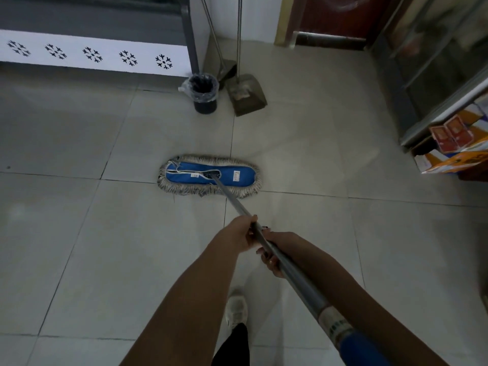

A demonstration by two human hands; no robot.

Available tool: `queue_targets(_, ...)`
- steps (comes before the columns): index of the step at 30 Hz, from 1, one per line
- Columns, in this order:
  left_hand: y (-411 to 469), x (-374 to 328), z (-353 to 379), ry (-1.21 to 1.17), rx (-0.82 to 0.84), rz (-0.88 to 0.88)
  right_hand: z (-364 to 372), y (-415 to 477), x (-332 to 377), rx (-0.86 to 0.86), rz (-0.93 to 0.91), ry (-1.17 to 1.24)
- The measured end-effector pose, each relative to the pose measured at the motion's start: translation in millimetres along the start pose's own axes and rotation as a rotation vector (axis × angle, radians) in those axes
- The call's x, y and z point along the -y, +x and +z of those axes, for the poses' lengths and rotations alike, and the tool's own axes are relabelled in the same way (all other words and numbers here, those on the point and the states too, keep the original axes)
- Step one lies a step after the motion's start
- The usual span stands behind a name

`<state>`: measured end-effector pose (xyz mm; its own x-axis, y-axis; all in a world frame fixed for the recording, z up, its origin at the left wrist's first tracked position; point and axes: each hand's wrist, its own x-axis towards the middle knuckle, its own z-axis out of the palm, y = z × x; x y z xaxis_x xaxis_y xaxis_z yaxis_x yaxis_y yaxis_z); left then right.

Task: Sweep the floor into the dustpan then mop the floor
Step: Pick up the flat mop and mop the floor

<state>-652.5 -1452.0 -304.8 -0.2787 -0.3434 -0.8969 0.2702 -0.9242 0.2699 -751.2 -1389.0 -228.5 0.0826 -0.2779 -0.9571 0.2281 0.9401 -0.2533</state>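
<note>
- No word, brand or number can be read from where I stand.
- The blue mop pad [184, 173] carries a white tag [235, 176] near its right end and a smaller tag [195, 175] left of the handle joint. The print on both is too small to make out.
- A pale sticker [334, 322] wraps the mop handle [290, 269] just above its blue grip. Its greenish marks are blurred.
- At the right edge of the floor [105, 260], the red packs [449, 133] and the orange carton [459, 162] show printing, but none of it is legible.

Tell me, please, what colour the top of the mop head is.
The mop head is blue on top, with a pale stringy fringe around it; the head view shows it best.
</note>
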Motion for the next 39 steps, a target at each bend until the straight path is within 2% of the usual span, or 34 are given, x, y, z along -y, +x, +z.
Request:
queue_targets(9, 37.0, -109.1, 2.9, -0.09, -0.031, 0.094, 47.0, 45.7, 113.7, -0.039, -0.057, -0.142)
queue_targets(16, 43.1, -133.1, 0.4, -0.025, -0.065, 0.09, 57.5, 61.3, 129.5, 0.002, -0.083, -0.121)
queue_targets(29, 37.8, -59.1, 27.8, 0.111, -0.094, 0.124, -0.7, 40.2, 72.3, -0.03, 0.0, -0.101)
queue_targets(39, 14.2, 49.4, 76.0, 0.243, -0.136, 0.143, -88.1, -11.8, -4.5, 0.034, 0.011, -0.076)
